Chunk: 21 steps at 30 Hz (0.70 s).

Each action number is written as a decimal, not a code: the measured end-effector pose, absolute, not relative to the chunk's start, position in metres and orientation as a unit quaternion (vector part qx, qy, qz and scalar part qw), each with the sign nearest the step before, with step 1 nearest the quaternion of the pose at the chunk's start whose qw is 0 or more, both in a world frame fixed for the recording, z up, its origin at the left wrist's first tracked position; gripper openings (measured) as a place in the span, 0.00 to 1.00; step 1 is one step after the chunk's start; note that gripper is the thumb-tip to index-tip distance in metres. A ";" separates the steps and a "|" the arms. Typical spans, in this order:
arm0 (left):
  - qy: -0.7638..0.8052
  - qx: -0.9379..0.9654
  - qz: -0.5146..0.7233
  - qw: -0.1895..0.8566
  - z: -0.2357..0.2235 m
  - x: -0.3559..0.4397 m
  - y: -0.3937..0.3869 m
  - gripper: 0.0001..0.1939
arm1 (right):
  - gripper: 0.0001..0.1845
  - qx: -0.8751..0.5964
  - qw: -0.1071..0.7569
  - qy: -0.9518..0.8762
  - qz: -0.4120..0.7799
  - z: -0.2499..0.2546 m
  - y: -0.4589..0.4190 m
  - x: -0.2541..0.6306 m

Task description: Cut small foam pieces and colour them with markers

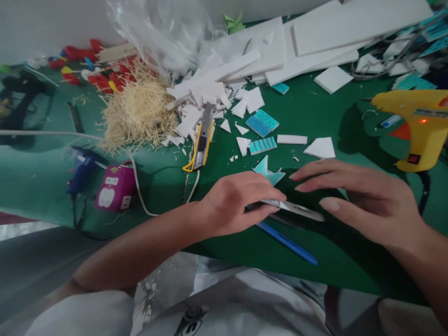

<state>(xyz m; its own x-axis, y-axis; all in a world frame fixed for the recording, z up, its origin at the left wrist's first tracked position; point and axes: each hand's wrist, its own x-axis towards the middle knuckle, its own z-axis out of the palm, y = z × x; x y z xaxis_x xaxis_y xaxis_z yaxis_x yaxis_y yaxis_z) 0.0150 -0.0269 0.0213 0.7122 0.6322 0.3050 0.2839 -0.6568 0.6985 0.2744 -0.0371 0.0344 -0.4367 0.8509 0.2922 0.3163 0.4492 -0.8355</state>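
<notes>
My left hand (241,198) pinches a thin, flat, whitish piece (303,211) seen nearly edge-on; its exact kind I cannot make out. The piece points right, just above the green table. My right hand (367,198) hovers past its far end, thumb and fingers apart, holding nothing. Below the piece lies a long blue stick-like object (289,243), partly hidden by my left hand. A jagged light-blue cutout (269,171) rests just beyond my left fingers. Farther off are a striped blue strip (263,146) and a blue patterned piece (262,122).
A yellow cutter knife (203,137) lies by white foam scraps (191,119) and straw (140,109). At the right stands a yellow glue gun (416,128), its light lit. White boards (357,28) are stacked behind. A purple power adapter (115,186) and cables sit at left.
</notes>
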 end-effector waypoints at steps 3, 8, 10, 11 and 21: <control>0.231 0.912 0.243 0.237 0.018 0.014 -0.024 0.08 | 0.10 -0.392 0.372 -0.775 0.329 0.033 -0.039 0.277; 0.240 0.944 0.123 0.189 0.034 -0.004 -0.019 0.08 | 0.10 -0.424 0.358 -0.773 0.308 0.031 -0.042 0.276; 0.266 0.939 0.080 0.203 0.041 -0.014 -0.015 0.08 | 0.08 -0.435 0.357 -0.771 0.298 0.030 -0.043 0.275; 0.279 0.936 0.057 0.208 0.044 -0.018 -0.012 0.07 | 0.08 -0.441 0.357 -0.771 0.290 0.029 -0.043 0.275; 0.276 0.928 -0.021 0.249 0.036 -0.020 -0.004 0.03 | 0.07 -0.443 0.347 -0.791 0.240 0.028 -0.041 0.274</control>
<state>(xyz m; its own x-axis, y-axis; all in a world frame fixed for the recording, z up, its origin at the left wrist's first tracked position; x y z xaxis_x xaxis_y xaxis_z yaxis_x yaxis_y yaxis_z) -0.0205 -0.0043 0.0359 0.8467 0.5017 -0.1769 0.5230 -0.7240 0.4498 0.2736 -0.0412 0.0278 -0.3675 0.8674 0.3356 0.5340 0.4922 -0.6874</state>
